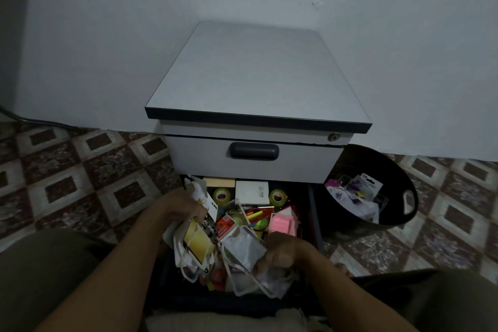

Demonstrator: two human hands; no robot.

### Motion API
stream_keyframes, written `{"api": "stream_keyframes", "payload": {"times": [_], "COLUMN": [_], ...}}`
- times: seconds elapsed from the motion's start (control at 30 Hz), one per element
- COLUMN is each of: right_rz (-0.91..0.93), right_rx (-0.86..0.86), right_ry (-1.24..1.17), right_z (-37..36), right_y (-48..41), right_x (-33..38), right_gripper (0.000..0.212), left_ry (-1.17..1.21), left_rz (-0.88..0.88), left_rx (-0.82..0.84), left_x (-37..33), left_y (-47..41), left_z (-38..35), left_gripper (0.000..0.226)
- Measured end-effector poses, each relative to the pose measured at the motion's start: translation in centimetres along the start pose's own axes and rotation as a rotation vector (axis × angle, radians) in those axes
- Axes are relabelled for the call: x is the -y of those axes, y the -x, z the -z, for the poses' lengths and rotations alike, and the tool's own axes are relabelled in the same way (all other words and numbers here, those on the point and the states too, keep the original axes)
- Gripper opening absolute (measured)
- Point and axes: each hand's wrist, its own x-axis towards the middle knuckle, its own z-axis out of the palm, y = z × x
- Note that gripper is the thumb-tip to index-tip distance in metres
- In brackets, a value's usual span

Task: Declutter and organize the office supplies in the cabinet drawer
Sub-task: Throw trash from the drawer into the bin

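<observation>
Clutter filled the open drawer (314,213) at the bottom of the cabinet (256,75). The left hand (183,206) was over the drawer's left side, and its fingers were curled round a bunch of packs (195,240), one of them yellow and black. The right hand (280,255) was near the front of the drawer, and its fingers gripped a clear pouch (242,248) with strings hanging off it. At the back of the drawer sat two tape rolls (222,194) with a white box (252,191) between them. A pink box (285,221) and a red pack (225,225) lay in the middle, with bright pens and notes mixed in around them. A black bin (353,167) stood on the floor just beside the cabinet, and it already had some wrappers and bags in it. So I think a little sorting was done, but most of the job was left. The things in the drawer were in a messy pile, and nothing looked put in neat groups yet.
</observation>
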Motion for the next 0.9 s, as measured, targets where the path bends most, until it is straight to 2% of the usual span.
{"api": "stream_keyframes", "payload": {"times": [0.1,0.2,0.3,0.4,0.47,0.5,0.6,0.7,0.9], "right_rz": [0.041,0.034,0.016,-0.001,-0.007,-0.001,-0.007,-0.036,-0.062], "right_rx": [-0.042,-0.184,-0.402,-0.528,-0.563,-0.566,-0.524,-0.502,-0.504], "right_ry": [-0.062,-0.156,-0.267,-0.255,-0.192,-0.177,-0.167,-0.172,-0.097], "right_z": [1.2,3.0,4.2,3.9,3.5,3.4,3.3,2.9,2.4], "right_y": [0.5,0.4,-0.3,-1.3,-2.1,-2.6,-2.9,-3.4,-4.0], "right_x": [0.0,-0.9,-2.1,-2.8,-3.0,-3.1,-2.9,-3.0,-3.4], "right_gripper": [0.049,0.041,0.033,0.034,0.047,0.049,0.041,0.041,0.062], "left_ry": [0.013,0.044,0.039,0.024,0.023,0.028,0.056,0.064,0.101], "left_rz": [0.007,-0.014,0.001,-0.005,-0.012,-0.013,-0.009,0.014,0.004], "left_rx": [-0.005,0.012,-0.007,-0.004,0.007,0.011,0.022,0.002,-0.019], "left_x": [-0.1,-0.5,-0.8,-0.8,-0.8,-0.8,-0.5,-0.4,-0.1], "left_y": [0.0,0.3,0.6,0.7,0.7,0.6,0.5,0.3,-0.1], "left_z": [0.0,0.4,0.7,0.8,0.9,1.0,1.5,2.0,1.6], "left_gripper": [0.059,0.071,0.069,0.074,0.066,0.056,0.017,0.017,0.020]}}
